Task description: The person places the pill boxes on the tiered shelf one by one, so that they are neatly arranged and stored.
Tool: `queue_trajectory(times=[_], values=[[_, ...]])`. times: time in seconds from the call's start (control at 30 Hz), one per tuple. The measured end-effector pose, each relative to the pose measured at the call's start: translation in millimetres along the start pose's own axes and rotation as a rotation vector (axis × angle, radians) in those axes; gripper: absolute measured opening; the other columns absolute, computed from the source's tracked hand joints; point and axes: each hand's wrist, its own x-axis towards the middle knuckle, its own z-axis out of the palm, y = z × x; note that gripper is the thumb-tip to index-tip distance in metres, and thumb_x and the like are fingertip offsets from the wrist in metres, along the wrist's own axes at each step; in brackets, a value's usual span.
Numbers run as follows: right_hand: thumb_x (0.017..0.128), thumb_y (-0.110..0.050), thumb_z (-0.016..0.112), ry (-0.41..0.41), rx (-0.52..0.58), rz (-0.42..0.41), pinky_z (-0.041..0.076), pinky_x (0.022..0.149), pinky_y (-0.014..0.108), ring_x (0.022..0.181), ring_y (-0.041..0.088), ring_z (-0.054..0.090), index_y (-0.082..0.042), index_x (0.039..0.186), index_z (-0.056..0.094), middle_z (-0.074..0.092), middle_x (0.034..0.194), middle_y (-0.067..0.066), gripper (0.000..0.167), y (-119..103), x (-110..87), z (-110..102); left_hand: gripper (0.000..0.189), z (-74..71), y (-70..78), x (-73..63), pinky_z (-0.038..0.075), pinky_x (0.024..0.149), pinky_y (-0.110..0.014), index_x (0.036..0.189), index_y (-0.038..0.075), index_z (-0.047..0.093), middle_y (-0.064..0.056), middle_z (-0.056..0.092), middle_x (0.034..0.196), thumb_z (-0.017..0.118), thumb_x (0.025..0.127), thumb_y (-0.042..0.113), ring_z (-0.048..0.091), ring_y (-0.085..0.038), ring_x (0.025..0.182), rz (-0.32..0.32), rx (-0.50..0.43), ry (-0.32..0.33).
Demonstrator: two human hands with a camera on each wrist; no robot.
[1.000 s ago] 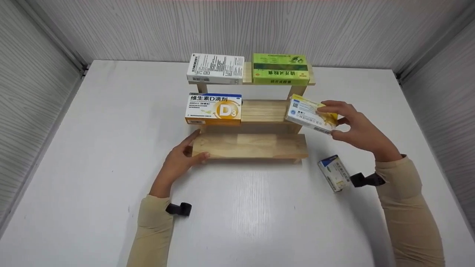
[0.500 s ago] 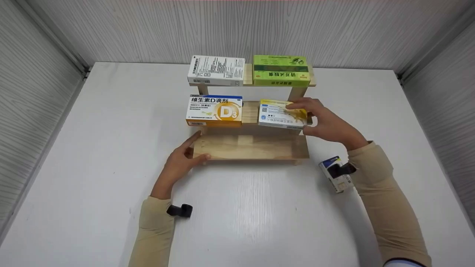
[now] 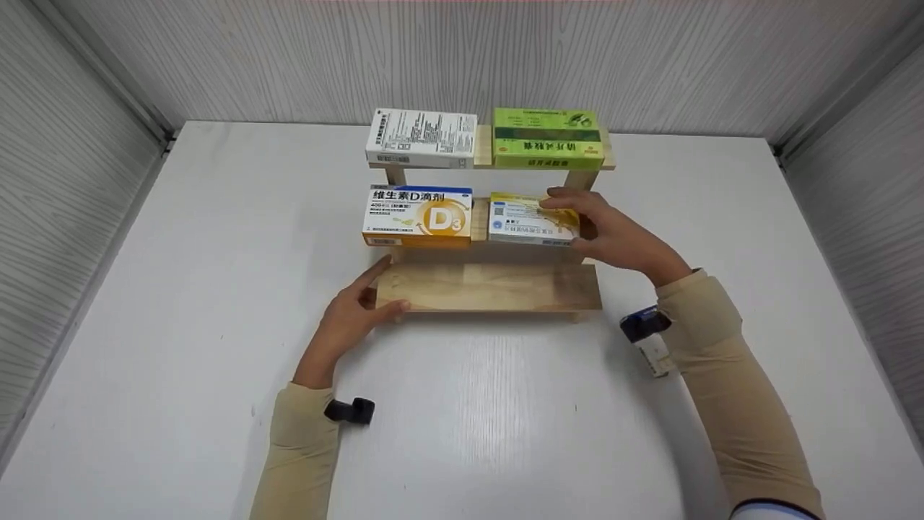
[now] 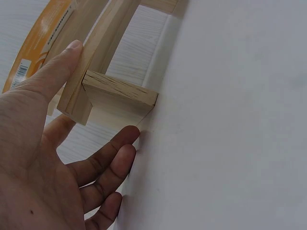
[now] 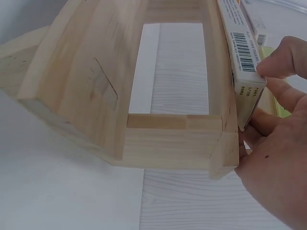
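Note:
A three-step wooden display rack [image 3: 491, 287] stands on the white table. My left hand [image 3: 349, 316] grips the left end of its lowest step, thumb at the front edge; in the left wrist view the other fingers curl beneath the wood [image 4: 120, 86]. With thumb and fingers my right hand [image 3: 624, 238] pinches the right end of a white and yellow medicine box [image 3: 523, 220], on the right part of the middle step. In the right wrist view the box's barcode side [image 5: 243, 52] sits along the step's edge. An orange and white vitamin D box [image 3: 417, 217] lies left of it.
The top step bears a white printed box [image 3: 422, 137] and a green box [image 3: 547, 137]. On the table at the right, a small blue and white box [image 3: 655, 357] is partly hidden by the right wrist's camera. Grey panels [image 3: 462, 58] wall the table's back and sides.
My right hand has carried the white and yellow box leftward from beyond the rack's right end onto the middle step, straightening it. My left hand has kept its place.

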Motion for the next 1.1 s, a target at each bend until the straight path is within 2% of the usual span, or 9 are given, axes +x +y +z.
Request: queue_trajectory(times=[0.17, 0.33, 0.47, 0.57, 0.77, 0.83, 0.93, 1.0, 1.1], values=[[0.091, 0.003, 0.049, 0.027, 0.000, -0.005, 0.027, 0.110, 0.050, 0.144, 0.029, 0.022, -0.008, 0.141, 0.050, 0.020, 0.160, 0.008, 0.051, 1.6, -6.5, -2.8, 0.087, 1.0, -0.6, -0.4, 0.041, 0.093, -0.038, 0.150, 0.040, 0.030, -0.014, 0.061, 0.124, 0.075, 0.077, 0.055, 0.055, -0.024, 0.109, 0.026, -0.015, 0.002], [0.092, 0.000, 0.056, 0.181, -0.098, -0.060, 0.025, 0.110, 0.056, 0.145, 0.031, 0.024, -0.011, 0.137, 0.055, 0.034, 0.155, 0.008, 0.047, 6.5, -27.1, -7.1, 0.086, 0.9, -0.6, -0.4, 0.041, 0.095, -0.039, 0.150, 0.039, 0.030, -0.015, 0.061, 0.125, 0.075, 0.079, 0.052, 0.056, -0.025, 0.110, 0.042, -0.016, -0.003], [0.091, -0.002, 0.062, 0.291, -0.110, -0.076, 0.035, 0.103, 0.041, 0.138, 0.027, 0.036, -0.011, 0.136, 0.055, 0.041, 0.150, 0.008, 0.046, 9.9, -46.5, -8.7, 0.086, 0.1, -0.9, -0.2, 0.040, 0.097, -0.040, 0.151, 0.040, 0.029, -0.014, 0.059, 0.128, 0.074, 0.078, 0.055, 0.054, -0.025, 0.112, 0.031, -0.009, -0.001], [0.091, -0.008, 0.066, 0.341, -0.128, -0.034, 0.035, 0.096, 0.028, 0.134, 0.022, 0.039, -0.013, 0.137, 0.054, 0.042, 0.148, 0.008, 0.048, 14.1, -60.9, -8.2, 0.087, -0.1, -1.7, -0.3, 0.040, 0.099, -0.040, 0.151, 0.040, 0.028, -0.014, 0.057, 0.129, 0.073, 0.078, 0.057, 0.053, -0.025, 0.113, 0.023, -0.008, -0.004], [0.091, -0.015, 0.068, 0.385, -0.122, 0.041, 0.034, 0.094, 0.022, 0.127, 0.002, 0.039, -0.014, 0.142, 0.047, 0.042, 0.147, 0.008, 0.055, 30.1, -89.9, -4.5, 0.089, -0.2, -2.0, -0.2, 0.039, 0.101, -0.041, 0.151, 0.040, 0.027, -0.014, 0.056, 0.131, 0.073, 0.077, 0.058, 0.052, -0.026, 0.114, 0.021, -0.019, -0.007], [0.091, -0.016, 0.068, 0.383, -0.121, 0.058, 0.034, 0.093, 0.019, 0.127, 0.003, 0.038, -0.014, 0.143, 0.045, 0.041, 0.147, 0.009, 0.057, 35.8, -100.6, -2.2, 0.090, -0.2, -1.2, -0.2, 0.038, 0.102, -0.042, 0.151, 0.040, 0.027, -0.013, 0.055, 0.133, 0.073, 0.077, 0.058, 0.051, -0.026, 0.115, 0.015, -0.015, -0.008], [0.090, -0.018, 0.069, 0.369, -0.130, 0.092, 0.033, 0.092, 0.021, 0.131, 0.018, 0.038, -0.012, 0.144, 0.042, 0.039, 0.147, 0.011, 0.060, 44.4, -116.0, 3.0, 0.090, -0.3, 0.0, -0.4, 0.038, 0.102, -0.042, 0.151, 0.039, 0.027, -0.013, 0.054, 0.135, 0.073, 0.077, 0.058, 0.050, -0.026, 0.116, 0.016, -0.010, -0.009], [0.090, -0.018, 0.069, 0.350, -0.133, 0.126, 0.033, 0.094, 0.029, 0.131, 0.031, 0.036, -0.011, 0.145, 0.040, 0.037, 0.148, 0.013, 0.062, 48.2, -125.5, 6.9, 0.089, -0.5, 0.4, -0.8, 0.038, 0.101, -0.042, 0.151, 0.038, 0.027, -0.013, 0.054, 0.135, 0.073, 0.077, 0.057, 0.050, -0.026, 0.116, 0.018, -0.010, -0.008], [0.090, -0.020, 0.070, 0.317, -0.135, 0.181, 0.032, 0.093, 0.041, 0.130, 0.039, 0.035, -0.008, 0.145, 0.038, 0.035, 0.149, 0.017, 0.065, 52.7, -138.4, 12.8, 0.089, -0.6, 0.0, -1.8, 0.039, 0.098, -0.040, 0.152, 0.038, 0.027, -0.014, 0.055, 0.130, 0.074, 0.078, 0.056, 0.050, -0.026, 0.114, 0.019, -0.004, -0.004]])
